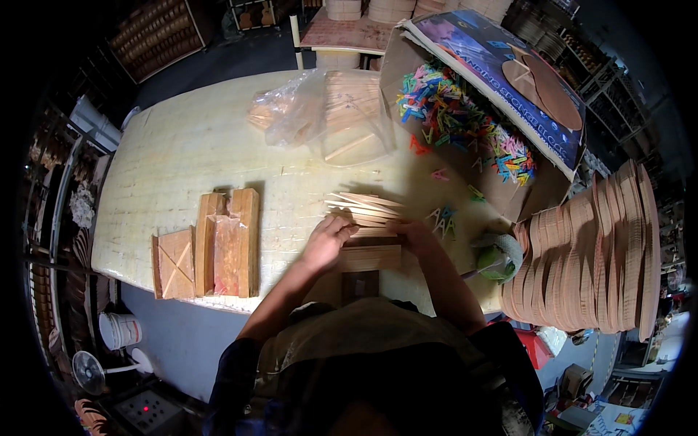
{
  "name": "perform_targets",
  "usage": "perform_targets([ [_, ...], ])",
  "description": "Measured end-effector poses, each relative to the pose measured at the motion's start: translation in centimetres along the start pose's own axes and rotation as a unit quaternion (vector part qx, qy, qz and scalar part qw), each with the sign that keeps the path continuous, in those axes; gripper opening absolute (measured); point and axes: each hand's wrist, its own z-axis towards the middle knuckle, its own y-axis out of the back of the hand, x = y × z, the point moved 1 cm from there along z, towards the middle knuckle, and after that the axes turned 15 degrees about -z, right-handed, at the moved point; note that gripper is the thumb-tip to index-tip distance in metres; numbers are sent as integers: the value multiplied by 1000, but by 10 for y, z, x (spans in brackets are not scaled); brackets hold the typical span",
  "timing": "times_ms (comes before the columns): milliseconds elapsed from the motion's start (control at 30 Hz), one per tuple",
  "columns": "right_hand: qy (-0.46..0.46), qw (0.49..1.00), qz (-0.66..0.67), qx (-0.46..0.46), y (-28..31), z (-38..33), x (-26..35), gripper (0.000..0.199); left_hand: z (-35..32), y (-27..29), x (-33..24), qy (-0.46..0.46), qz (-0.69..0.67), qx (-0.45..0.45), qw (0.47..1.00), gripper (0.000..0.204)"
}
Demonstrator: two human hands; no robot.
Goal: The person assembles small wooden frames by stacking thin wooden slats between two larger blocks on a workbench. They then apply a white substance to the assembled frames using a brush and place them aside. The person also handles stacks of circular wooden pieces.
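A loose bundle of thin pale wooden strips [372, 214] lies near the table's front edge, its ends fanned out unevenly. My left hand [329, 238] is closed with its fingertips at the left end of these strips. At their right end my right hand [414, 237] has its fingers curled in, partly hidden by the back of the hand. Just below, between my forearms, sits a neat stack of wooden strips [371, 258], level and lined up side by side. Under it, close to my body, a small dark block [360, 285] shows in part.
Wooden jigs [227, 243] stand at left. Clear plastic bags [356, 120] hold more strips at the back. An open cardboard box [556, 163] spills coloured clips [465, 123]. At right are a green glue pot [499, 258] and a tall row of curved wooden pieces [582, 254].
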Motion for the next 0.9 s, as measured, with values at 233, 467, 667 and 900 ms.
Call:
perform_targets([
  [233,-21,987,-142,-73,12,-6,13,28,4,-3,-16,42,20,-82,996,24],
  [467,-58,979,-188,-53,9,-14,27,24,-3,-4,7,-23,83,42,995,36],
  [667,-19,993,-29,-112,12,0,2,20,2,-3,0,-12,55,61,997,36],
  [900,20,992,-46,-120,-1,-8,6,19,1,-3,0,-18,40,41,998,42],
])
